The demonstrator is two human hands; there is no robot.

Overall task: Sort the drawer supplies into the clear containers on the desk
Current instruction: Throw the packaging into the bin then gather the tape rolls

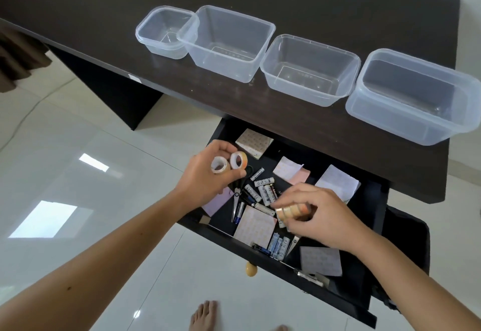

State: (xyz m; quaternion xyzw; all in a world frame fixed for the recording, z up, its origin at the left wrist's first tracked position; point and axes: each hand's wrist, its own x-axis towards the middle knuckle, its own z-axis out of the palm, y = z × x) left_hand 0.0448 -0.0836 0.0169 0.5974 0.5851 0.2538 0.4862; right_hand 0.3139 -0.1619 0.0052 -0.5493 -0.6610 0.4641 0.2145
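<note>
over the open drawer my left hand pinched two tape rolls and my right hand clamped a stack of rolls, seemingly gathering like items for one container on the tabletop beyond the drawer.

2 bare, sleeveless forearms, ringless left hand and right hand, bare feet

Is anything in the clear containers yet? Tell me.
No, all four clear containers on the desk are empty; both the left hand and right hand hold tape rolls over the drawer.
</note>
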